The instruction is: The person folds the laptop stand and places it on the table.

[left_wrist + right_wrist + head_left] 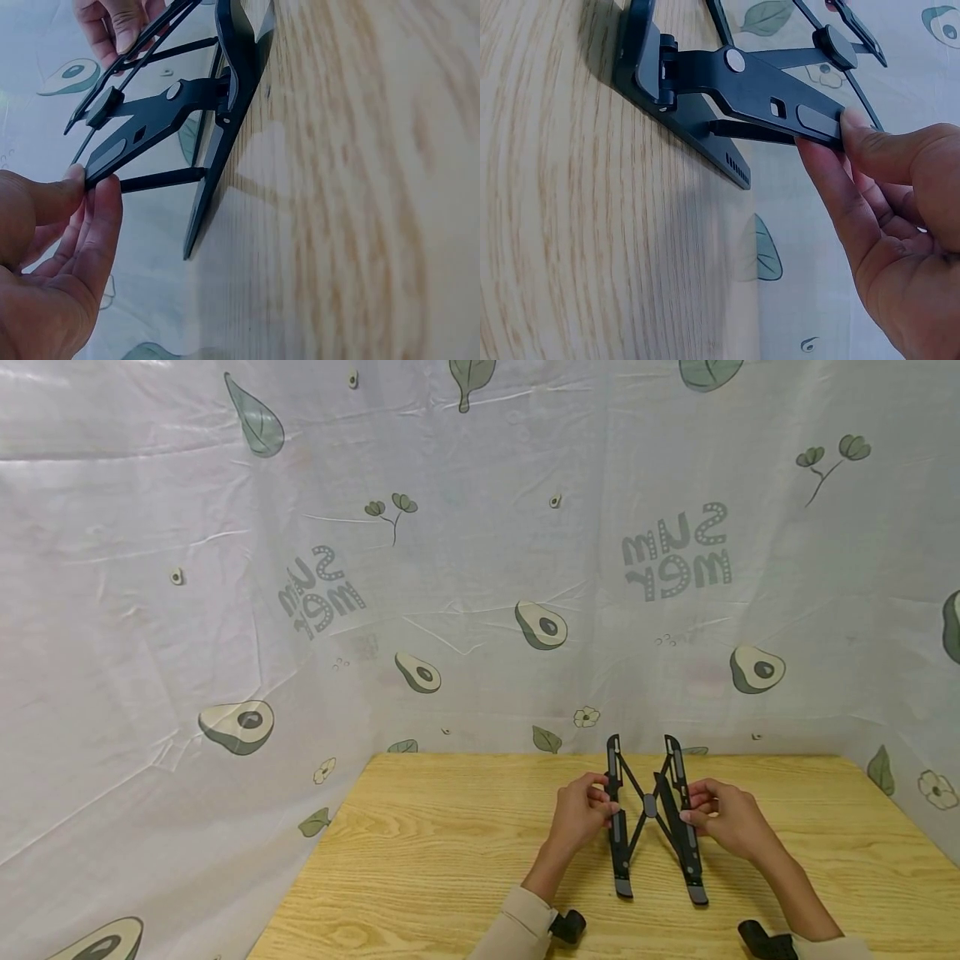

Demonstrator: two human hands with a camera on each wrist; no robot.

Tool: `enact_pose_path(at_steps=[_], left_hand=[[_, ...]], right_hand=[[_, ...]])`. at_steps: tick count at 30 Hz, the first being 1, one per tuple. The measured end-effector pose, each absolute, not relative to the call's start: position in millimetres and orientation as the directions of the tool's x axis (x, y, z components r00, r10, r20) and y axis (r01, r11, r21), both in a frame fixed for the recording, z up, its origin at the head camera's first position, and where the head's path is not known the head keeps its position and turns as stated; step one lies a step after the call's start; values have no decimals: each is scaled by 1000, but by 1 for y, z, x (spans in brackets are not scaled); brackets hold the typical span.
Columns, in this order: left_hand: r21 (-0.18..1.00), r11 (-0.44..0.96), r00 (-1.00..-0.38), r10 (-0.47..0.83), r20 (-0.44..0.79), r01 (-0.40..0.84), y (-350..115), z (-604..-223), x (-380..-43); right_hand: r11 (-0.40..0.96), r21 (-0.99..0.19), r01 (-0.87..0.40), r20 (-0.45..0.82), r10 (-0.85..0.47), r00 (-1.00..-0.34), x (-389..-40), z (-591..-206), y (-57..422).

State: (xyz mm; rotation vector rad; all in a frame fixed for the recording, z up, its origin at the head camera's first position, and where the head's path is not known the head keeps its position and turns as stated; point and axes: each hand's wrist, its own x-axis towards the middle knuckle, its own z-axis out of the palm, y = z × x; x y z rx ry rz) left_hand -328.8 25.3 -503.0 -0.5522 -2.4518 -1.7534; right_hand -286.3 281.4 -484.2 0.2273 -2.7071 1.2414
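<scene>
A black folding laptop stand [649, 806] stands on the wooden table, its two long side arms joined by crossed bars with a round hub in the middle. My left hand [582, 812] pinches the left arm of the stand between thumb and fingers. On the opposite side, my right hand [729, 817] pinches the right arm in the same way. In the right wrist view, the thumb and fingers of the right hand [900, 195] hold the upper arm beside a grey pad. The left wrist view shows the stand's upper arms [139, 135] raised at a slant above its base rails.
The wood-grain table [420, 843] reaches back to a pale plastic sheet [465, 610] printed with avocados and leaves, which hangs behind it and at both sides. Black wrist-worn devices [568, 927] sit by both sleeves.
</scene>
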Motion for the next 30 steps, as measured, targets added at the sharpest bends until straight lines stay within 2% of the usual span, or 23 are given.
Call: enact_pose_path(at_steps=[30], left_hand=[[911,274,-940,236,247,308,29,-502,-323]], right_hand=[[635,-746,-201,192,-84,-978,-283,-485,278]])
